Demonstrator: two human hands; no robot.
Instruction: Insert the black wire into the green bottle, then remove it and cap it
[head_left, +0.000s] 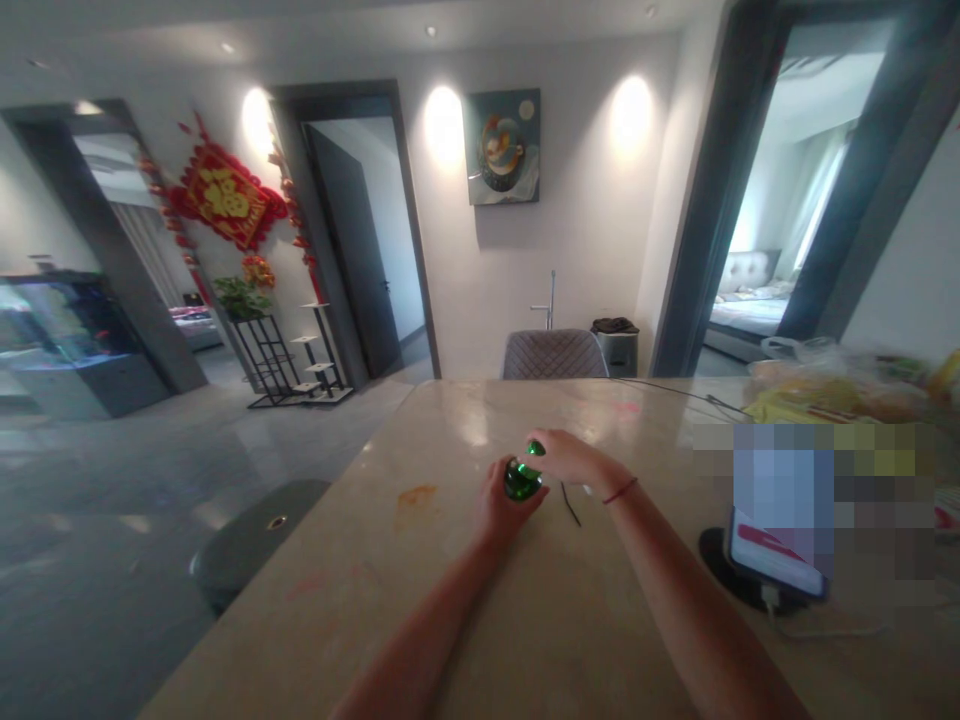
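Observation:
A small green glass bottle (523,480) stands on the beige marble table (465,600), out at arm's length. My left hand (496,505) is wrapped round its lower body. My right hand (568,457) is closed over the top of the bottle, fingers curled on its green cap; a red string circles that wrist. Both forearms reach forward from the bottom edge of the picture.
A thin black cable (570,503) lies just right of the bottle. A phone on a round black stand (757,575) sits at the right, with bags of food (817,395) behind it. A grey chair (553,354) stands at the table's far end, a dark stool (251,540) to the left.

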